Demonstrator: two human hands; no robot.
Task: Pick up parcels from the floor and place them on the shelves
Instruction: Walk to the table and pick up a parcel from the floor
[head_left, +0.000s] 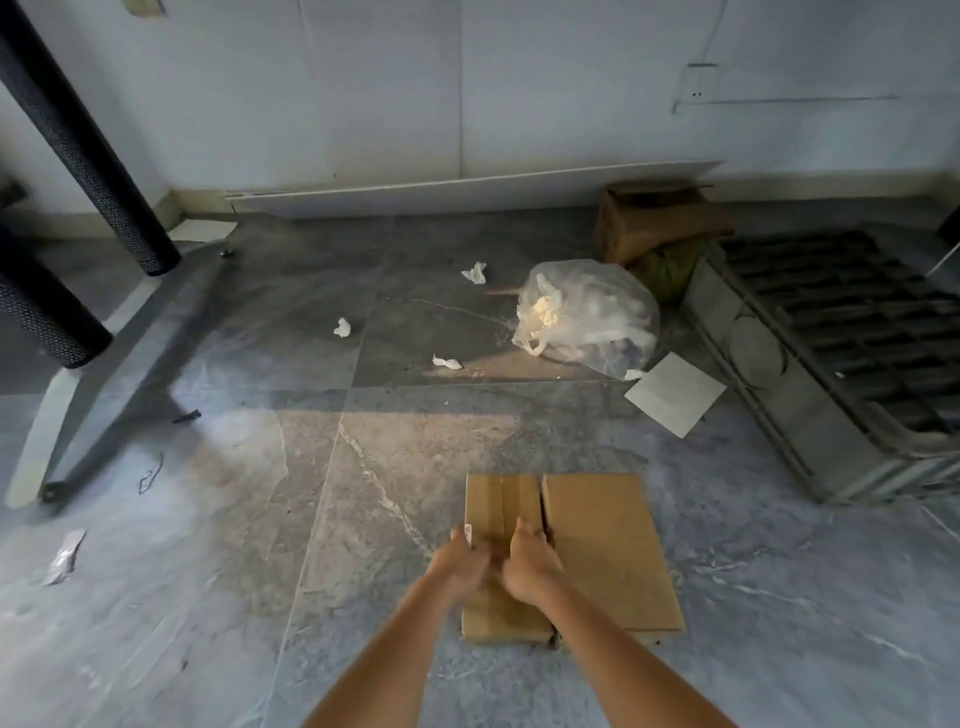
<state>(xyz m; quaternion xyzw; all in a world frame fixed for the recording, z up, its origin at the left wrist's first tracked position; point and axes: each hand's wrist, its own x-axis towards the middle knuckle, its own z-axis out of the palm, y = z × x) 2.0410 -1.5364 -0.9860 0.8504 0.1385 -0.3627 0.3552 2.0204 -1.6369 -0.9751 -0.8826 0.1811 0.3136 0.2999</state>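
Two flat brown cardboard parcels lie side by side on the grey tiled floor. The narrow left parcel (501, 506) has tape along its top. The wider right parcel (608, 545) touches it along a dark seam. My left hand (460, 564) curls over the left edge of the narrow parcel. My right hand (530, 561) presses into the seam on that parcel's right edge. Both hands grip the narrow parcel, which rests on the floor. No shelf is in view.
A clear plastic bag (587, 314) of rubbish sits behind, with a crumpled brown box (660, 218) near the wall. A grey crate (831, 358) lies at the right, a white sheet (675, 392) beside it. Black legs (88, 156) and a metal base stand at the left.
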